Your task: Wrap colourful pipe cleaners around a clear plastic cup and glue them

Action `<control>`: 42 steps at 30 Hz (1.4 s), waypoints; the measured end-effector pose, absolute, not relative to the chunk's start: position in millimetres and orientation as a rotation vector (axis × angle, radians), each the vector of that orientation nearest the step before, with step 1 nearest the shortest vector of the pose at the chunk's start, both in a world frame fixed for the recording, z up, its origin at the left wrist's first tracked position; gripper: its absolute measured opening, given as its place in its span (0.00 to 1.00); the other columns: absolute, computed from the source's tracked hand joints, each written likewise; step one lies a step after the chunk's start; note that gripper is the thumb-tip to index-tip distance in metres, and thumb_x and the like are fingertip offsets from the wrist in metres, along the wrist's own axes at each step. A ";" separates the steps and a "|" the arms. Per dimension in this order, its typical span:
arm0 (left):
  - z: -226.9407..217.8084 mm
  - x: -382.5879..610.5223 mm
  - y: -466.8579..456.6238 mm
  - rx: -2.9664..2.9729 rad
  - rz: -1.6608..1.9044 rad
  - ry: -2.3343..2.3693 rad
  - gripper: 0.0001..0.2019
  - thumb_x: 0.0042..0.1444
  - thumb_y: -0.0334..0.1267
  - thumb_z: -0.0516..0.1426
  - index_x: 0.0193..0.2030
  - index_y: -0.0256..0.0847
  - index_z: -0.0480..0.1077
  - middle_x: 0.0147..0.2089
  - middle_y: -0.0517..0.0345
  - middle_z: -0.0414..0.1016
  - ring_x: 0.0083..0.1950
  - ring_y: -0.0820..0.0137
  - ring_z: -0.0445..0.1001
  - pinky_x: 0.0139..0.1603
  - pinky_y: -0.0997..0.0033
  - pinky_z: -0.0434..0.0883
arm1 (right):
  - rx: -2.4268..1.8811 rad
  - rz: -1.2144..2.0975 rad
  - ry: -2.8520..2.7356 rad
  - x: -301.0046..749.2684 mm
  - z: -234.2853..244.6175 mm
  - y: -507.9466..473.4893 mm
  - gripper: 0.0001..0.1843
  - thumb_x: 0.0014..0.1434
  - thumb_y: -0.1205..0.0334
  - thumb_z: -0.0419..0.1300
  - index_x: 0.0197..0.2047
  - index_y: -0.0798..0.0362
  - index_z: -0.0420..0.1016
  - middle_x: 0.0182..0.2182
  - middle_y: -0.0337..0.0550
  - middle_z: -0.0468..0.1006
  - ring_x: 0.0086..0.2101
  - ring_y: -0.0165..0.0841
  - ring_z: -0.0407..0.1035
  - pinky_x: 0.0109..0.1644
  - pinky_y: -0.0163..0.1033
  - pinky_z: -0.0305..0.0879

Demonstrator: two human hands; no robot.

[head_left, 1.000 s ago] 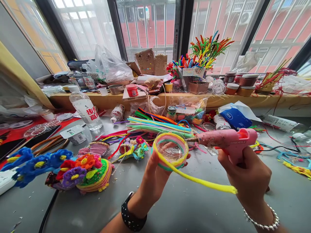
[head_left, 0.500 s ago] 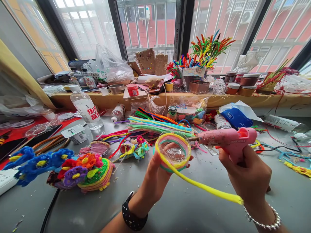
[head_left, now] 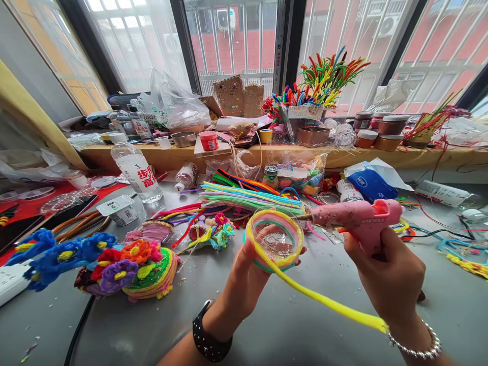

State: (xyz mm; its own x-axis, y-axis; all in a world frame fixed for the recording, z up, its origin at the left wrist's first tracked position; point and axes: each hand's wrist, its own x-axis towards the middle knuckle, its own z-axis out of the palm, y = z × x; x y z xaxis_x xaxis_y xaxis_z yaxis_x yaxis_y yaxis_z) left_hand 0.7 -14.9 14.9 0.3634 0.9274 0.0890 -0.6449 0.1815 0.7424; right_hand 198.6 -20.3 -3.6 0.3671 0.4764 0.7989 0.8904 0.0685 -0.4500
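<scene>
My left hand (head_left: 247,277) is closed round a clear plastic cup (head_left: 277,239), tilted so that its open mouth faces me. Pipe cleaners in yellow, pink and teal wrap the cup's rim and side. From the rim, the loose end of the yellow pipe cleaner (head_left: 328,301) hangs down to the right, close to my right wrist. A pink hot glue gun (head_left: 358,219) is gripped in my right hand (head_left: 389,277), its metal nozzle at the cup's right rim. I cannot tell whether the nozzle touches the rim.
A bundle of pastel pipe cleaners (head_left: 247,198) lies behind the cup. Pipe-cleaner flowers (head_left: 118,269) stand on the left, near a water bottle (head_left: 137,170). A blue tissue pack (head_left: 371,185) lies at the right, and a black cable (head_left: 78,330) crosses the front left.
The cup has shifted slightly right and turned a little in my left hand. The loose yellow end has swung down and right. The glue gun has barely moved.
</scene>
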 end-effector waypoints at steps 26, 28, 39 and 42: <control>14.0 2.4 -13.6 0.787 1.117 0.324 0.24 0.47 0.54 0.59 0.48 0.44 0.72 0.44 0.56 0.78 0.39 0.62 0.79 0.39 0.69 0.73 | -1.520 -0.551 -1.315 200.4 -3.8 -19.0 0.19 0.51 0.52 0.57 0.20 0.49 0.50 0.13 0.31 0.52 0.16 0.24 0.46 0.19 0.32 0.46; 13.7 2.2 -13.2 0.787 1.117 0.331 0.25 0.47 0.55 0.60 0.49 0.44 0.72 0.44 0.55 0.78 0.39 0.61 0.78 0.39 0.68 0.73 | -1.528 -0.541 -1.315 200.5 -4.0 -19.2 0.20 0.51 0.52 0.57 0.20 0.49 0.49 0.13 0.30 0.52 0.16 0.24 0.46 0.19 0.32 0.46; 13.3 2.7 -13.7 0.843 1.096 0.400 0.29 0.46 0.57 0.59 0.53 0.42 0.69 0.39 0.51 0.78 0.37 0.61 0.78 0.39 0.64 0.72 | -1.554 -0.491 -1.320 199.2 -4.6 -17.3 0.20 0.51 0.51 0.57 0.20 0.49 0.50 0.14 0.31 0.54 0.16 0.25 0.46 0.19 0.33 0.47; 12.0 3.6 -14.5 0.846 1.100 0.455 0.32 0.46 0.56 0.59 0.57 0.43 0.64 0.43 0.49 0.77 0.39 0.58 0.77 0.41 0.60 0.73 | -1.553 -0.467 -1.351 199.3 -6.7 -15.2 0.20 0.52 0.48 0.57 0.21 0.49 0.52 0.14 0.31 0.55 0.16 0.25 0.48 0.20 0.34 0.48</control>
